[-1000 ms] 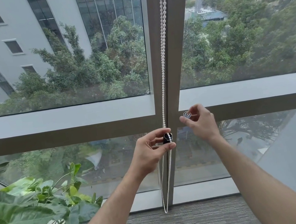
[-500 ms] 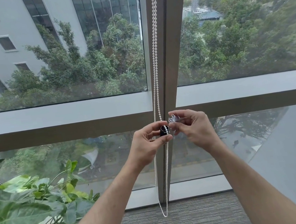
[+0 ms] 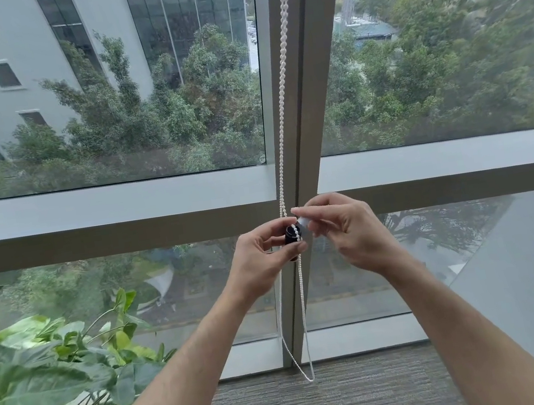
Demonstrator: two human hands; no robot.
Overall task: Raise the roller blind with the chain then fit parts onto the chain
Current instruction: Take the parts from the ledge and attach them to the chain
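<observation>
At the near left, a leafy potted plant (image 3: 32,383) stands beside the window; it plays no part in the work.

The left hand (image 3: 261,265) sits just left of the window mullion (image 3: 308,92), thumb and forefinger pinched on a small black part (image 3: 291,237). One strand of the white bead chain (image 3: 281,96) runs across the face of this part — it appears seated there, though the fit itself is too small to confirm. The chain hangs in front of the mullion from the top of the frame, passes through the hands, and ends in a loop (image 3: 307,375) hanging near the carpet (image 3: 323,402).

The right hand (image 3: 350,235) is touching or almost touching the left, fingertips pinched on a small clear or white part (image 3: 303,221) held just above and to the right of the black part.

No blind fabric shows over the glass, so the raising step is judged complete; the step in hand is fitting parts onto the chain.

Next move, as a judgement: bring the clear part square onto the black part with the chain trapped between them, then press closed — keep the left pinch steady so the beads do not slip out of their seat.
</observation>
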